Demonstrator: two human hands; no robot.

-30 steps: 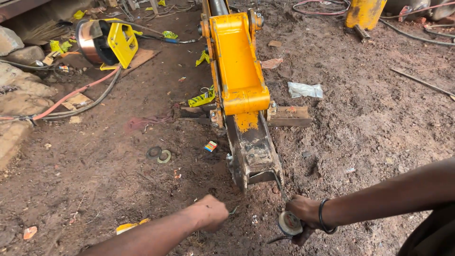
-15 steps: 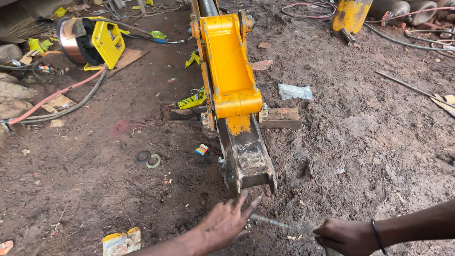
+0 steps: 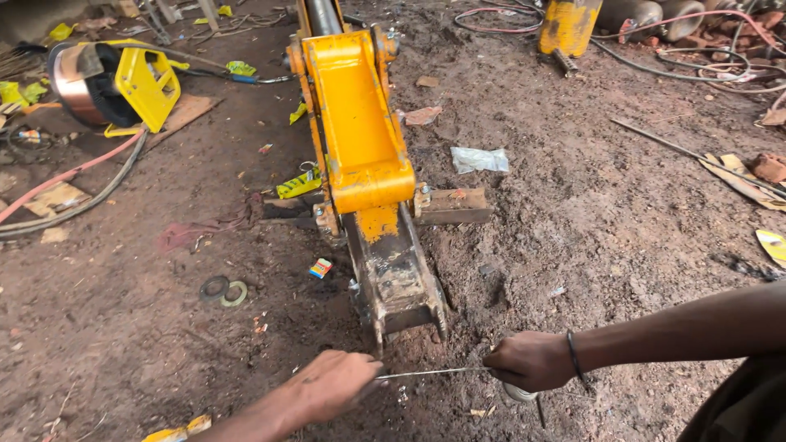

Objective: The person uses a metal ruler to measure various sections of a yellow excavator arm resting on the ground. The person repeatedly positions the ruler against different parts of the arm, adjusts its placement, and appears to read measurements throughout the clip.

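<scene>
Two hands stretch a thin steel tape [image 3: 434, 372] just below the yellow excavator arm [image 3: 360, 147] tip, left hand [image 3: 332, 385] pinching its end, right hand [image 3: 530, 360] closed around the tape case [image 3: 519, 393]; loose dirt could let the pinched end slip and recoil.

1 view only, from a camera on the person's head, looking steeply down and forward at dirt ground [image 3: 622, 213]. It sits close above the left hand [image 3: 332, 385] and right hand [image 3: 530, 360] at the near edge. The yellow machine arm [image 3: 356, 131] runs away toward the far edge.
</scene>
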